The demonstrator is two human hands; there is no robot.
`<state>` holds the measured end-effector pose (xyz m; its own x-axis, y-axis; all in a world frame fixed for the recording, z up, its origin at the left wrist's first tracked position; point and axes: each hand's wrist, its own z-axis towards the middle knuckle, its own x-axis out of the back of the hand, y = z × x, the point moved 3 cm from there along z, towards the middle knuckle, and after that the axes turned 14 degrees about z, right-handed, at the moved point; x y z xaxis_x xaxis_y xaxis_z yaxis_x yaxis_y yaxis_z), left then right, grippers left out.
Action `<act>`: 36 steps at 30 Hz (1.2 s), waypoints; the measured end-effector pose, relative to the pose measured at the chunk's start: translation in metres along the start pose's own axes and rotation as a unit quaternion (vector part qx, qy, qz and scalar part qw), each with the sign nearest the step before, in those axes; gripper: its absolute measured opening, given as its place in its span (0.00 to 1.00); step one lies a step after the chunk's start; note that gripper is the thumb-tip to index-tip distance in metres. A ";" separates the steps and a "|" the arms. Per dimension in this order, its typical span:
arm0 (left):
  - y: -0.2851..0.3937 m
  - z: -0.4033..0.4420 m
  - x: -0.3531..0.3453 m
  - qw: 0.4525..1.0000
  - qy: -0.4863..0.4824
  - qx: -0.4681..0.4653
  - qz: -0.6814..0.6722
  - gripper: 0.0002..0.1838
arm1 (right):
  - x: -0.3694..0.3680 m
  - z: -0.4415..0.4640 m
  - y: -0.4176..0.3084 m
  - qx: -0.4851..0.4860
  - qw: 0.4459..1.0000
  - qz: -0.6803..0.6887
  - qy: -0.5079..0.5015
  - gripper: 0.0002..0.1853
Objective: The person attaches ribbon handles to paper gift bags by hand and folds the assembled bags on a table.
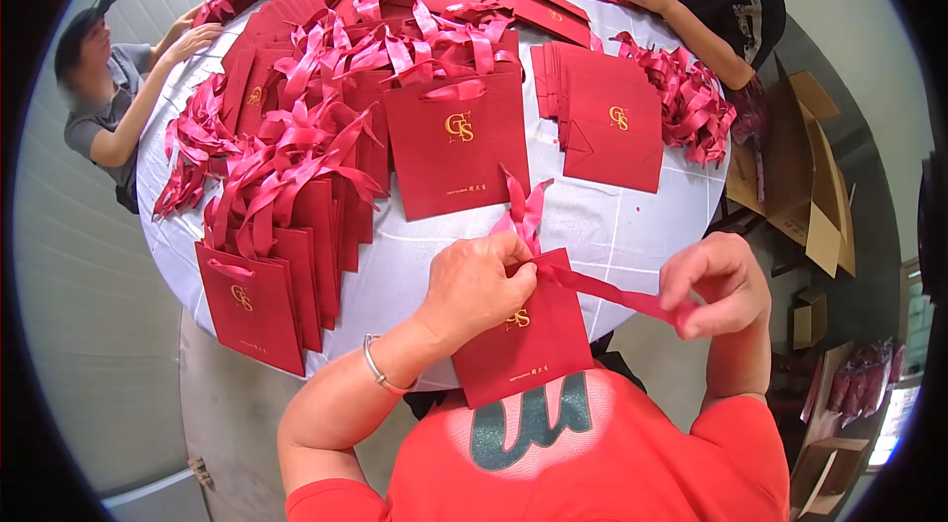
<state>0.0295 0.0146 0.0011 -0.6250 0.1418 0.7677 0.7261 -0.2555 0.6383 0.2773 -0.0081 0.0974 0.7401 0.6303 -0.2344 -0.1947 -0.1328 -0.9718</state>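
A red paper gift bag [523,349] with gold lettering rests between the table's near edge and my chest. My left hand [481,287] pinches the top of this bag where the ribbon passes through. From there a pink ribbon [612,293] stretches to the right, its end pinched between the thumb and fingers of my right hand [716,287]. Another loop of ribbon sticks up behind my left hand. Just beyond, a larger red bag [459,152] with ribbon handles lies on the table.
The round table has a white cloth [592,226]. Stacked bags with ribbons [252,300] stand left; flat bags [612,127] and a ribbon pile [691,107] lie right. Two people work across the table, one at left, one at right. Cardboard boxes [800,166] stand at right.
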 end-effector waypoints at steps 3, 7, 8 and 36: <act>-0.001 0.000 0.000 1.000 0.002 0.001 -0.001 0.08 | 0.003 0.003 0.017 0.073 0.975 0.181 -0.108 0.16; -0.004 0.000 -0.001 1.000 0.009 -0.022 -0.005 0.08 | -0.001 0.006 0.025 0.090 0.934 0.318 -0.135 0.18; -0.004 0.000 -0.001 1.000 0.007 -0.022 -0.005 0.08 | -0.003 0.004 0.031 0.121 0.947 0.285 -0.083 0.20; -0.005 -0.005 0.022 0.979 0.076 -0.174 0.080 0.09 | -0.024 0.078 0.095 0.207 0.893 -0.391 0.086 0.08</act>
<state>0.0109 0.0145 0.0151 -0.5660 -0.0638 0.8219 0.6928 -0.5771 0.4323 0.1912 0.0240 0.0128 0.8346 0.2755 0.4770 0.2302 0.6123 -0.7563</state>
